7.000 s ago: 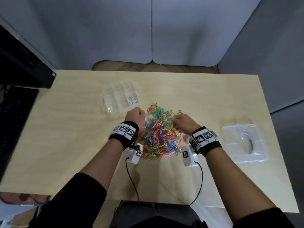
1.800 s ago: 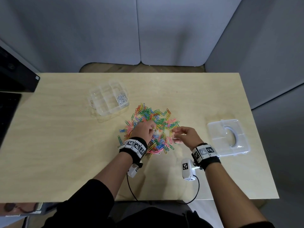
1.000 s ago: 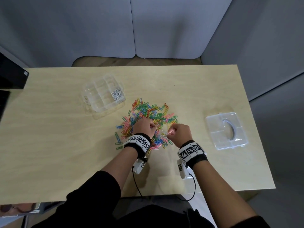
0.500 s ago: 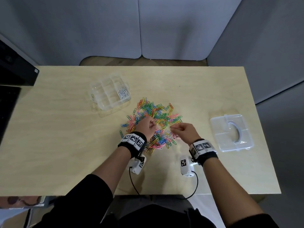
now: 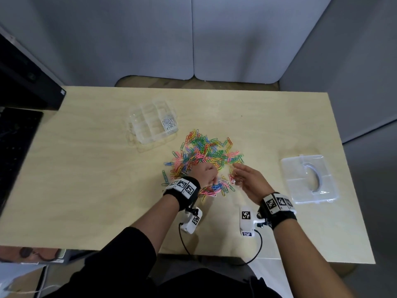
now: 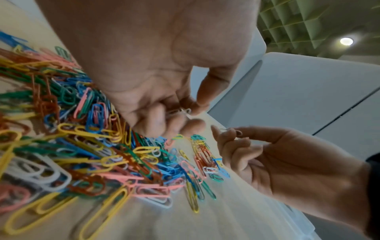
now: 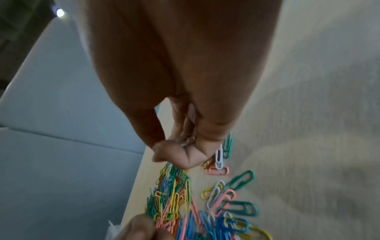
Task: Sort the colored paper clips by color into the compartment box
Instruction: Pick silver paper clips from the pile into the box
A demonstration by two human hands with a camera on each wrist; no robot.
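Note:
A heap of colored paper clips point(image 5: 206, 155) lies mid-table. My left hand point(image 5: 211, 179) hovers over its near edge, and the left wrist view shows its curled fingers holding white paper clips point(image 6: 180, 111). My right hand point(image 5: 236, 179) is at the heap's right edge, thumb and fingers pinching a white clip point(image 7: 187, 141). The clear compartment box point(image 5: 148, 134) stands at the far left of the heap. One of its compartments holds white clips point(image 5: 168, 124); the others look empty.
The box's clear lid point(image 5: 309, 179) lies flat near the table's right edge. A black monitor point(image 5: 25, 82) and keyboard point(image 5: 15, 147) sit off the left side. Grey partition panels point(image 5: 193, 39) stand behind the table. Loose clips point(image 7: 234, 191) are scattered beside the heap.
My right hand has loosened from a tight fist and reached toward the heap's right edge. The left hand stays curled over the near side. The heap has spread wider since the earliest frame.

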